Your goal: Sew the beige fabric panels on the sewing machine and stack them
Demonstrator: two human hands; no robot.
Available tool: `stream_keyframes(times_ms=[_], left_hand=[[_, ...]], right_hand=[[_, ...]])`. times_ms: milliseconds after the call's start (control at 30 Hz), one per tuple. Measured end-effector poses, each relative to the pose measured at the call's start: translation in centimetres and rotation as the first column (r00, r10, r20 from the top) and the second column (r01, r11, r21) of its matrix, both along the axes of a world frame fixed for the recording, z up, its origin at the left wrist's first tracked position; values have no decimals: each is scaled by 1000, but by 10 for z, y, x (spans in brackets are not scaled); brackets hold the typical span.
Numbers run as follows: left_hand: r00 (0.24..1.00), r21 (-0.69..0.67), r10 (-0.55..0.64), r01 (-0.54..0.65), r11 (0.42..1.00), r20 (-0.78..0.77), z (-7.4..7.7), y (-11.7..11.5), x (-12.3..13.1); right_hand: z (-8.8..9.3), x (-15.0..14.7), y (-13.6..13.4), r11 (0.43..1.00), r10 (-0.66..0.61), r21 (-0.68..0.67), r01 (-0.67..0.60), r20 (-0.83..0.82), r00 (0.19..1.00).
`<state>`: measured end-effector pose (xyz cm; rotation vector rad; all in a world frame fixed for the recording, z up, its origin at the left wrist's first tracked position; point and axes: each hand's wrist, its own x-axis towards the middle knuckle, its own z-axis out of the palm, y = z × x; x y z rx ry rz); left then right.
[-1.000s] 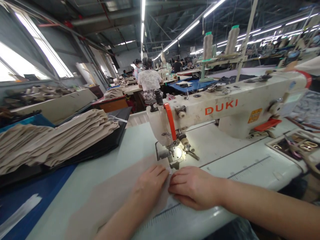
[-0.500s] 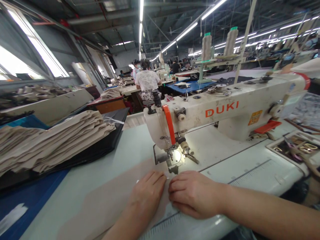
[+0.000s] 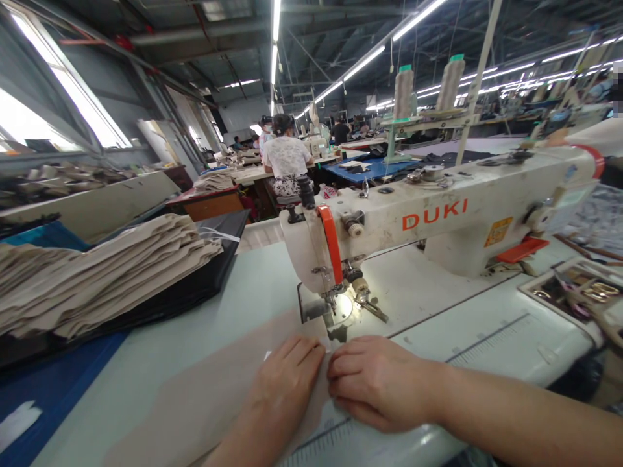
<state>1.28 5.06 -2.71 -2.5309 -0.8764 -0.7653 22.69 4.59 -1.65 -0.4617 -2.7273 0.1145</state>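
A flat piece of beige fabric [image 3: 195,395] lies on the pale green table in front of the sewing machine [image 3: 379,224]. My left hand [image 3: 289,376] rests on the fabric with curled fingers, gripping it close to its right edge. Facing it, my right hand [image 3: 372,383] has its fingers bent together at that same edge; its fingertips are partly hidden. Both hands are just short of the lit needle plate [image 3: 344,306], and the fabric's far corner reaches toward it. A small white bit shows beside my left hand.
Stacked beige fabric pieces [image 3: 111,272] lie on black material at the left. A ruler scale [image 3: 491,337] runs along the table's front. At the right is a tray [image 3: 530,292] with metal rings. Thread cones [image 3: 403,94] stand behind the machine; a seated person [image 3: 287,155] is farther back.
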Motion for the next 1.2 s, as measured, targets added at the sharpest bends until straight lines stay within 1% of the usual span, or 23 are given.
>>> stream_keyframes(times_ms=[333,567,667,733,833,900,967,1033,1200], left_hand=[[1000,19,-5,5,1000,-7,-1,0,2],[999,-62,-11,8,998,-37,-4,-1,1],[998,-91,7,-12,996,-60,-2,-3,1],[997,-96,22,-28,995,-69,0,-5,3],[996,-72,36,-42,996,-82,5,-9,6],[995,-66,42,-48,997,-86,7,-12,6],[996,-82,55,-61,995,-71,6,-14,5],[996,-113,73,-79,990,-54,3,-16,3],[990,-187,121,-132,974,-70,-3,-19,-2]], right_hand=[[0,0,-1,1000,-1,1,1,-30,1000],[-3,0,0,1000,2,-2,-2,-39,999],[-4,0,1,1000,9,-8,-9,-61,998],[-3,1,1,1000,-25,-6,24,-75,997],[0,2,2,988,-152,-16,151,-98,983],[3,3,4,970,-242,-35,240,-82,967],[8,3,6,954,-298,-43,296,-31,954],[13,3,7,948,-316,-36,316,28,948],[21,-1,11,958,-282,-3,285,135,950]])
